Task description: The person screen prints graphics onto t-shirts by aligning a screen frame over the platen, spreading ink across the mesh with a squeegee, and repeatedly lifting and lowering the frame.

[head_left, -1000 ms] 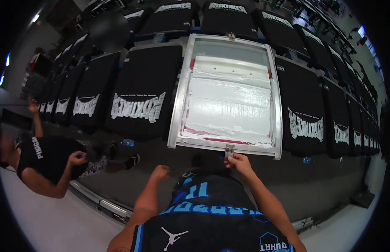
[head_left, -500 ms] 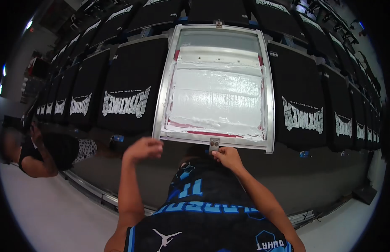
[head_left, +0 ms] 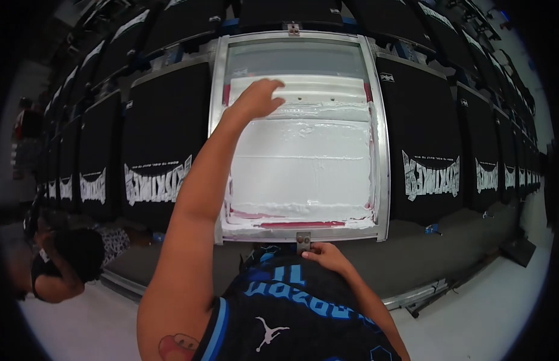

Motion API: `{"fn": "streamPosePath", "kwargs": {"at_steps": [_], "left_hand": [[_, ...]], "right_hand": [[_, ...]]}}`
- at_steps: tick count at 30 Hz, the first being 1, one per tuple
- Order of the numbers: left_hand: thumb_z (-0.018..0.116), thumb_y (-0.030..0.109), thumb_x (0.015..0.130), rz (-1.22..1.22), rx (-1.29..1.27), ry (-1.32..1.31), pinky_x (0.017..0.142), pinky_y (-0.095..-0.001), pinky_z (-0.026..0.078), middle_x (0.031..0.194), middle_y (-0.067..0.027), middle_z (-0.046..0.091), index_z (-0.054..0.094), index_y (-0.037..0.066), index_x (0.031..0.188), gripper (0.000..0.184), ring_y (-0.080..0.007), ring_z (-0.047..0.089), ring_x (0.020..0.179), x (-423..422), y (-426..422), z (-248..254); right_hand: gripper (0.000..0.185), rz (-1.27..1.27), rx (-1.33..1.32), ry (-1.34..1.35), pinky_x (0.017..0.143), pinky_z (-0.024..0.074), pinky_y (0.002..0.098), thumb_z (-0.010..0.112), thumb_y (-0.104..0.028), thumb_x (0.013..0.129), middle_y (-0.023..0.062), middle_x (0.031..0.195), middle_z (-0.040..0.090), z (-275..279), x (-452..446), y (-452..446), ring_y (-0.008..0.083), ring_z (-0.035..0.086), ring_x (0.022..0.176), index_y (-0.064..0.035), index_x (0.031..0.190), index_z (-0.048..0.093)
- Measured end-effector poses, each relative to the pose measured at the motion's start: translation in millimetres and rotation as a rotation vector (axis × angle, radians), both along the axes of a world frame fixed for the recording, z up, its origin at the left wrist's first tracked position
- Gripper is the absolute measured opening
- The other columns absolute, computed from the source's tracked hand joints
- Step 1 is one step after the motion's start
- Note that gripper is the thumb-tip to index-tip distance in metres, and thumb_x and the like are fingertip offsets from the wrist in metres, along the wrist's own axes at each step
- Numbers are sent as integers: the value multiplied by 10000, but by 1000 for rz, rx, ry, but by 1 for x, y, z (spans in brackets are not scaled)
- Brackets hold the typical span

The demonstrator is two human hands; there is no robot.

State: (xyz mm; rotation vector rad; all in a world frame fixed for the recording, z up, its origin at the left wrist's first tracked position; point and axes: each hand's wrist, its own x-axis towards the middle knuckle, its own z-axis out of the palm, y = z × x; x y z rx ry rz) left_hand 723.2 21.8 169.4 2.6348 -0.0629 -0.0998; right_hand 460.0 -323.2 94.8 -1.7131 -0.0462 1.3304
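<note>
A screen printing frame (head_left: 382, 150) with a silver metal rim lies in front of me. Thick white ink (head_left: 303, 141) coats most of its mesh, and some red shows along the edges. Across its far part lies a whitish squeegee (head_left: 327, 87) with small screws along it. My left hand (head_left: 259, 99) is over the squeegee's left part, its fingers apart and slightly bent; I cannot tell whether they touch it. At the frame's near edge my right hand (head_left: 329, 257) pinches the metal bracket (head_left: 303, 242) between thumb and fingers.
Black printed shirts (head_left: 424, 132) on pallets flank the frame on the right; more shirts (head_left: 165, 126) stand on the left and others beyond. Another person (head_left: 69, 259) is at the lower left. A metal rail (head_left: 421, 295) runs low along the right side.
My left hand has gone from beside the frame's near left corner forward over the squeegee. My right hand stays at the bracket. The view has shifted a little.
</note>
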Motion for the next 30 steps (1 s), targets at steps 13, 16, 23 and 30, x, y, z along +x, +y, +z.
{"fn": "streamPosePath", "kwargs": {"at_steps": [13, 16, 23, 30], "left_hand": [[878, 247, 590, -207, 128, 292, 963, -406, 448, 1284, -191, 568, 527, 60, 1309, 822, -344, 556, 1161, 106, 8, -10], [869, 174, 573, -259, 232, 265, 917, -423, 464, 1226, -187, 597, 582, 73, 1241, 734, -349, 573, 1113, 57, -18, 21], [643, -34, 690, -238, 242, -49, 842, -421, 495, 992, -123, 697, 662, 151, 1142, 489, -326, 646, 944, -29, -48, 8], [589, 38, 725, -207, 380, 24, 794, -407, 519, 989, -61, 704, 632, 311, 1188, 539, -275, 662, 939, -101, -66, 8]], "right_hand": [[307, -98, -74, -5, 733, 491, 284, 702, -228, 858, 69, 828, 689, 23, -1, 12, 110, 608, 765, -34, 1094, 676], [312, -46, -137, -78, 716, 494, 290, 714, -257, 842, 81, 799, 685, 24, -4, 11, 119, 615, 740, -54, 1078, 687], [256, -74, -135, -277, 684, 509, 304, 709, -269, 824, 91, 760, 707, 26, -11, 16, 162, 673, 714, -81, 996, 731], [213, -82, -84, -275, 711, 509, 285, 689, -243, 828, 64, 770, 721, 16, -11, 15, 153, 686, 726, -84, 958, 746]]}}
